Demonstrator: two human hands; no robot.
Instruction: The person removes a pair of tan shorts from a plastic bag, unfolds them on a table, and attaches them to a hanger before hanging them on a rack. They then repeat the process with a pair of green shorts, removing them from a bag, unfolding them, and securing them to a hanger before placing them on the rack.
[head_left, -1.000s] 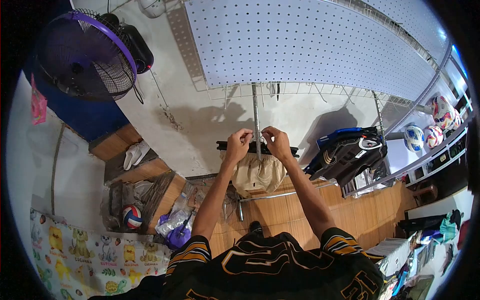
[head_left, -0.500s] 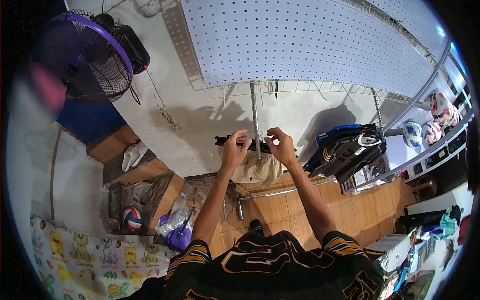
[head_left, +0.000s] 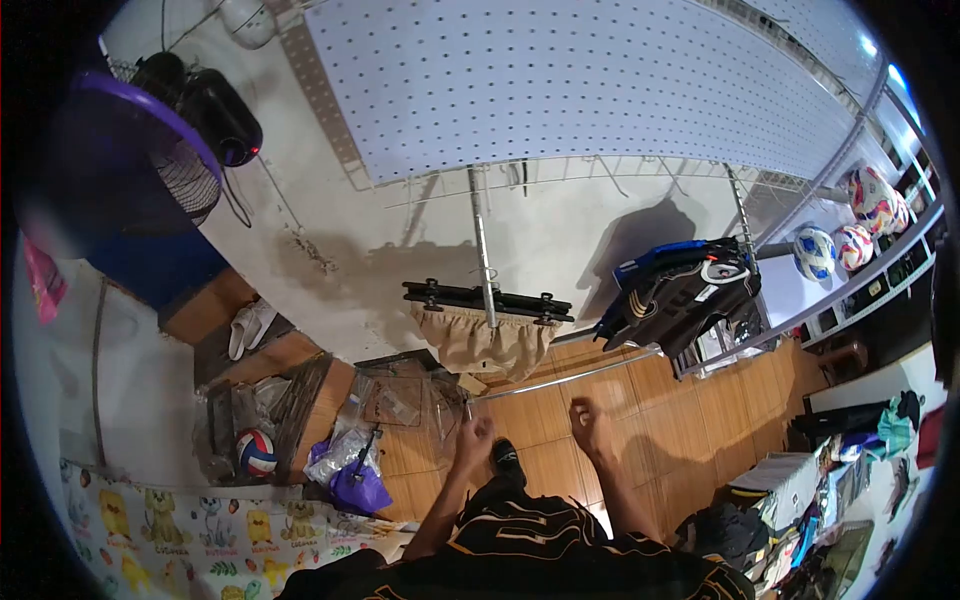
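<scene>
Shorts (head_left: 487, 345) are seen clipped to a black hanger (head_left: 487, 298), which is hung on the rail (head_left: 484, 262) under the pegboard (head_left: 560, 80). Both hands are held low, well below the hanger, and nothing is touched by them. The left hand (head_left: 472, 440) is loosely curled on nothing; the right hand (head_left: 590, 428) is likewise empty, its grip half closed. Hanging is judged done, with the hands clear. Jerseys (head_left: 685, 290) are hung right of the hanger.
</scene>
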